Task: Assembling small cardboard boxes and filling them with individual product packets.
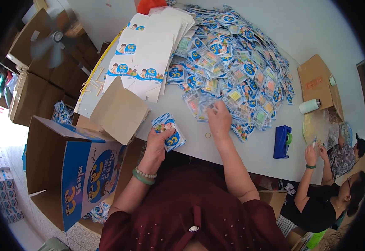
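My left hand (154,145) is closed around a small stack of blue-and-white plastic packets (170,129), its thumb pressed across the top one. Over the near left edge of a big heap of similar packets (243,62), my right hand (220,120) pinches a clear-faced packet (205,104); my fingers partly cover it. Some packets in the heap lie clear side up and show coloured pieces inside. A rubber band (208,135) rests on the white table (241,157) between my hands and slightly nearer me.
Flat white printed cartons (144,54) are stacked at the far left. An open blue-printed cardboard box (75,175) stands beside my left arm. To the right are a blue tape dispenser (281,142), a white bottle (310,106) and a co-worker (322,205) working with both hands.
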A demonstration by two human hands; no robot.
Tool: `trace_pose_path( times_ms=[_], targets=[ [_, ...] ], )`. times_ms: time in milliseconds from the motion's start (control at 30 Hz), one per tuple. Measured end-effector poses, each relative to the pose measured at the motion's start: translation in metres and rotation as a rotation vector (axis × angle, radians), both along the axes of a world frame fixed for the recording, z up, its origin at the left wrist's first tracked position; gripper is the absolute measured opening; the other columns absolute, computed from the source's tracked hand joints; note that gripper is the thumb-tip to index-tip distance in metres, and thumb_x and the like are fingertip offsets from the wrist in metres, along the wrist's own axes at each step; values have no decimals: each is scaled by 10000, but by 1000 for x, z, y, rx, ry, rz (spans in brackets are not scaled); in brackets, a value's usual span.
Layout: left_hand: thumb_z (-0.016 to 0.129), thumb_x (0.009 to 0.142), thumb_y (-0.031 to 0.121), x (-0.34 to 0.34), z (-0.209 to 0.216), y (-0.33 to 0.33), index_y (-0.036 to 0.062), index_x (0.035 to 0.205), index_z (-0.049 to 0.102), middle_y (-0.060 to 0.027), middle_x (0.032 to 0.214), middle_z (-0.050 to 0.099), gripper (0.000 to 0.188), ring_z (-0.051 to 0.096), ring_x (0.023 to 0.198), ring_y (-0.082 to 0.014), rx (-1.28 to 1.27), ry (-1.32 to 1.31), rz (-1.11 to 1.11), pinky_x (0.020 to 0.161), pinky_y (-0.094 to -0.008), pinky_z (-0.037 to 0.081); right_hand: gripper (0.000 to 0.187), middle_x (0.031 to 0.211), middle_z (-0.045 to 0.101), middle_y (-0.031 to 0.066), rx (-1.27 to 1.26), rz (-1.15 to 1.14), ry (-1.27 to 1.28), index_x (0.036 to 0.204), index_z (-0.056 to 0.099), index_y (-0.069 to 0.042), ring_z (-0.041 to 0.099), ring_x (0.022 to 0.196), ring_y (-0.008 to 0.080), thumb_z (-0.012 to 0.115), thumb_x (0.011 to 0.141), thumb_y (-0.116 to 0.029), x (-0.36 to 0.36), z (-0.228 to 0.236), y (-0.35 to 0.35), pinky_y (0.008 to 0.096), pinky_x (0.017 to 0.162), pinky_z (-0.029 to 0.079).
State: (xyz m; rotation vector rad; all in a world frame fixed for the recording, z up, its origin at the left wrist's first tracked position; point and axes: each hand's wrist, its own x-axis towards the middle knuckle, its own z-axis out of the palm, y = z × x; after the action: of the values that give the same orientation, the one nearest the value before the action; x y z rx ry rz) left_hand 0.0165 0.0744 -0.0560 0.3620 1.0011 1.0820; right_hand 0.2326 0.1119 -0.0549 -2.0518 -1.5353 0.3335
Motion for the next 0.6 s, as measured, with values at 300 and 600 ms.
trace_pose_path(
  times_ms=[300,600],
  targets=[
    [586,935,148,19,12,3,66,1149,549,-41,1062,645,232,641,933,-155,-2,-227,-43,796,-318,541,337,1032,612,112,-85,288,817,1093,553,13,609,922,226,646,807,-140,-36,18,-28,338,801,486],
    [628,898,123,16,-2,3,50,1165,559,-61,1089,646,285,643,985,-194,18,-224,-91,848,-354,537,219,947,608,167,212,410,411,1024,586,-22,584,885,354,559,816,-84,-64,25,-44,448,773,456]
  ],
)
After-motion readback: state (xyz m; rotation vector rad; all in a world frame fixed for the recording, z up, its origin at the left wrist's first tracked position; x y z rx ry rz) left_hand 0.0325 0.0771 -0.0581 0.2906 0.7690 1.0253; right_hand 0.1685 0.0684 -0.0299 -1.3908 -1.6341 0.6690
